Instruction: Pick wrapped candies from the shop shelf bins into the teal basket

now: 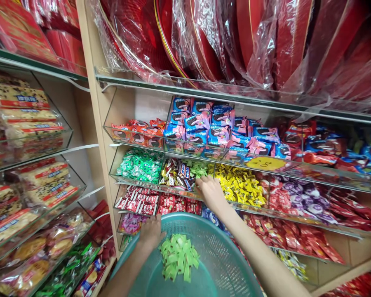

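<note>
A teal plastic basket (222,251) sits low in front of me with a pile of light green wrapped candies (178,256) in it. My left hand (151,232) grips the basket's far rim, fingers curled over it. My right hand (210,192) reaches into the clear shelf bin at the light green candies (199,168), between brown and white chocolate bars (177,173) and yellow candies (241,183). Its fingers are bent down into the bin and their tips are hidden.
Clear acrylic bins (136,181) hold dark green candies (140,164), red wafer packs (139,202), blue and pink biscuit packs (210,128) and purple sweets (306,198). A yellow price tag (266,163) reads 28. Red wrapped boxes (235,37) fill the top shelf. Cake packs (24,123) fill the left shelves.
</note>
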Tool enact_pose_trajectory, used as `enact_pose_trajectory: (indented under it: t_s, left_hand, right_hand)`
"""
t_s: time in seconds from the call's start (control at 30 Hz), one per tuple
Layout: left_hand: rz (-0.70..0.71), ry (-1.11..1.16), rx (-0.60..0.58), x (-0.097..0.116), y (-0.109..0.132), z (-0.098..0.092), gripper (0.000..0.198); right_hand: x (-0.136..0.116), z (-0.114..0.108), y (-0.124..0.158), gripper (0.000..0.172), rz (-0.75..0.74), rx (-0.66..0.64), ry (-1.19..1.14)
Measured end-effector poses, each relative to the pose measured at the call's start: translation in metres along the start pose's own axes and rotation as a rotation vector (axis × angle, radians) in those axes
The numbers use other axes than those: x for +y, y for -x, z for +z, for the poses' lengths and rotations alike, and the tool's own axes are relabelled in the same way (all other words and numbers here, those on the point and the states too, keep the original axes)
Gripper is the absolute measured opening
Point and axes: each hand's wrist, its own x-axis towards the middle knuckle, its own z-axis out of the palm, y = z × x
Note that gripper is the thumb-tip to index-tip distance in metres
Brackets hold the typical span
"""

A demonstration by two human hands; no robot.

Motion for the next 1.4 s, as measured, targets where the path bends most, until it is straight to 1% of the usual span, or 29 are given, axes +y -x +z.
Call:
enact_pose_trajectory:
  t_s: [0.07,0.13,0.23,0.33,0.57,0.83,0.97,1.07,1.17,1.27,1.33,1.4]
  left_hand:
    - [-0.006,0.005,0.010,-0.001,0.000,0.001,0.049]
    - [-0.010,0.011,0.022,-0.003,0.001,0.003,0.051]
    - [-0.010,0.023,0.034,-0.005,0.001,0.006,0.052]
    - [-0.011,0.030,0.029,-0.008,0.001,0.007,0.050]
    - [-0.016,0.040,0.027,-0.010,0.003,0.006,0.048]
    - [-0.021,0.049,0.010,-0.009,0.004,0.005,0.048]
    - [-0.024,0.043,0.019,-0.010,0.004,0.007,0.048]
    - [-0.019,0.035,0.021,-0.010,0.003,0.006,0.048]
    - [-0.015,0.027,0.015,-0.007,0.002,0.004,0.048]
    - [-0.016,0.021,0.013,-0.005,0.001,0.004,0.048]
    - [-0.015,0.017,0.011,-0.004,0.000,0.004,0.049]
    - [-0.014,0.007,0.007,-0.004,-0.001,0.004,0.050]
  right_hand:
    - [0.007,0.005,-0.012,0.016,-0.057,0.063,0.170]
    - [0.011,0.015,-0.020,0.018,-0.117,0.058,0.251]
    - [0.013,0.031,-0.025,0.020,-0.131,0.013,0.277]
    - [0.012,0.037,-0.026,0.021,-0.109,-0.022,0.276]
    - [0.014,0.032,-0.027,0.027,-0.056,-0.073,0.311]
    - [0.017,0.034,-0.025,0.025,-0.065,-0.037,0.334]
    - [0.020,0.025,-0.025,0.023,-0.082,-0.004,0.348]
    - [0.023,0.013,-0.024,0.020,-0.065,0.035,0.343]
    - [0.022,-0.005,-0.019,0.017,-0.034,0.089,0.302]
    - [0.014,-0.020,-0.007,0.017,-0.038,0.131,0.167]
    - [0.005,-0.020,0.005,0.016,-0.079,0.096,0.001]
    - [-0.005,-0.007,0.017,0.014,-0.117,0.007,-0.199]
